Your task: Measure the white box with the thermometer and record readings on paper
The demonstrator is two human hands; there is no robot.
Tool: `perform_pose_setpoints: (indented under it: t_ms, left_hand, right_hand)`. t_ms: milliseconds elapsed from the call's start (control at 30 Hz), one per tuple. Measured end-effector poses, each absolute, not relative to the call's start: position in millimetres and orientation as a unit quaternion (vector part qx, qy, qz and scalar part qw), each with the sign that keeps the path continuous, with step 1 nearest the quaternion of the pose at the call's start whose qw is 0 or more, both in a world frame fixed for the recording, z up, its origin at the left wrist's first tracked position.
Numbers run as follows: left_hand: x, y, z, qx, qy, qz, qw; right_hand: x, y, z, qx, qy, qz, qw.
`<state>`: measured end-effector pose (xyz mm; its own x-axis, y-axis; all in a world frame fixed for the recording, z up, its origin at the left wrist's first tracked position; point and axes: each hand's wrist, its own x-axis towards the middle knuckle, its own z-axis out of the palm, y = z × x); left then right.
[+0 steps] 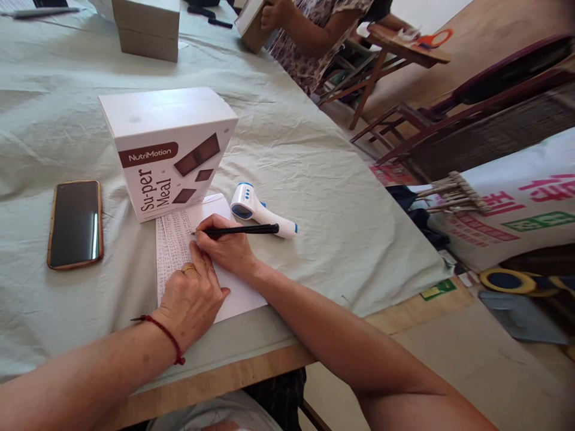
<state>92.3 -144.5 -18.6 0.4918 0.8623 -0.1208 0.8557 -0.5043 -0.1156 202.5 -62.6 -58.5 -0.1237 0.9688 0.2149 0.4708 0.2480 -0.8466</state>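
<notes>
My right hand [229, 245] grips a black pen [247, 229], its tip resting on a sheet of white paper [245, 296] that carries dense rows of handwriting on its left part. Flat on the same paper lies my left hand [191, 293], fingers stretched out, with a ring and a red cord bracelet [164, 332]. A white "Su-per Meal" box [157, 161] stands upright at the paper's far edge and covers part of it. Just beyond my right hand is a white and blue infrared thermometer [260, 212] lying on its side.
A phone [75, 224] lies at the left on the cloth-covered table [305, 179]. Farther back stands a brown carton [148, 30]. Another person's hand [275, 15] holds a box [251, 24] at the far edge. Orange scissors [435, 39] lie on a wooden stool [404, 48].
</notes>
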Motion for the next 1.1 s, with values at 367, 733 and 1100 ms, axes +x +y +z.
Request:
perform_pose_setpoints:
  t_ms: [367, 733, 1100]
  left_hand:
    - [92.8, -143.0, -16.1, -0.861, -0.503, 0.079, 0.000]
    - [93.2, -143.1, -17.0, -0.863, -0.498, 0.081, 0.005]
    - [90.8, -141.5, -13.5, -0.864, -0.496, 0.082, 0.006]
  right_hand:
    - [203.3, -62.6, -55.2, -0.535, -0.660, 0.318, 0.421]
    - [203.1, -62.7, -56.8, -0.550, -0.669, 0.298, 0.401]
    - [208.8, -61.5, -53.1, -0.484, -0.710, 0.246, 0.448]
